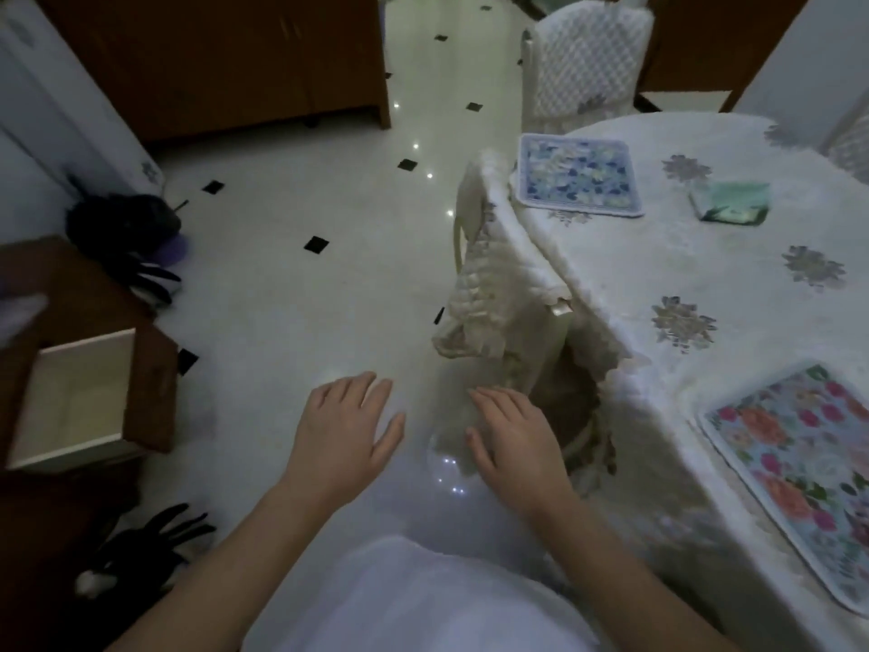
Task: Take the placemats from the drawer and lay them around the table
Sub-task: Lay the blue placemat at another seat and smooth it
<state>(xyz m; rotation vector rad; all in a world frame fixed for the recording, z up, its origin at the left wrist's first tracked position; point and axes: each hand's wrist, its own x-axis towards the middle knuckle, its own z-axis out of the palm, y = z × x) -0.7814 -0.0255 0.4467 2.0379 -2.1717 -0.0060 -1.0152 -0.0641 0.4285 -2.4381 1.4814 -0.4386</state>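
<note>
Hands first: the left hand (pixel 345 428) and the right hand (pixel 510 437) both hang empty over the floor (pixel 301 303), palms down, fingers spread, gripping nothing. They sit just off the table's (pixel 658 256) near corner, the right one closest to the draped cloth edge, which falls well below the tabletop.

Two placemats lie on the table — a blue floral mat (pixel 577 174) at the far edge and a pink floral mat (pixel 794 477) at the near edge, both set close to the rim. Between them, toward the table's middle, rests one green folded item (pixel 731 200); what it is cannot be told.

Two covered chairs stand at the table: one chair (pixel 493 270) tucked against the side between the mats, its back tight to the cloth, and a far chair (pixel 590 63) beyond the blue mat.

Left of the table the floor is wide and open as far as the brown cabinet (pixel 221 58). Across that gap, one drawer (pixel 77 397) stands pulled out, its pale inside showing nothing in it. Dark objects (pixel 127 228) lie on the floor beside the drawer unit — too dim to identify.
</note>
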